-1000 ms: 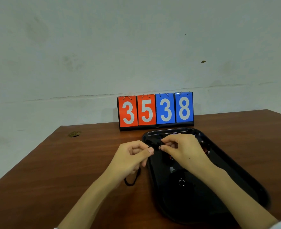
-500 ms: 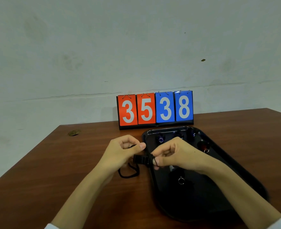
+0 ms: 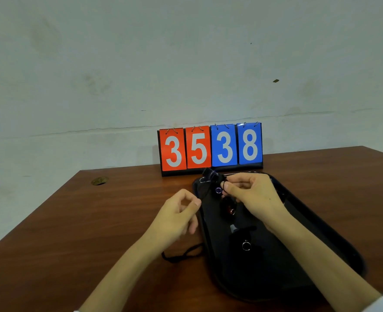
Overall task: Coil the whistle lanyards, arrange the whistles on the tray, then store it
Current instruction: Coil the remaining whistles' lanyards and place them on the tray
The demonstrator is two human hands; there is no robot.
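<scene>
A glossy black tray (image 3: 334, 246) lies on the brown table, right of centre. My right hand (image 3: 251, 197) hovers over its far end, fingers pinched on a black whistle (image 3: 209, 173) and its cord. My left hand (image 3: 177, 216) sits just left of the tray, thumb and forefinger pinched on the black lanyard (image 3: 181, 255), which trails under my wrist onto the table. On the tray lie a dark red whistle (image 3: 229, 207), a purple-ringed whistle (image 3: 218, 190) and a black whistle with a metal ring (image 3: 245, 245).
A flip scoreboard (image 3: 210, 149) reading 35 and 38 stands behind the tray against the pale wall. A small round hole (image 3: 99, 180) marks the table's far left. The table edge runs diagonally on the left.
My right hand has lifted the whistle away toward the tray's far end. My left hand has stayed left of the tray, and the lanyard loop now lies lower, under my wrist.
</scene>
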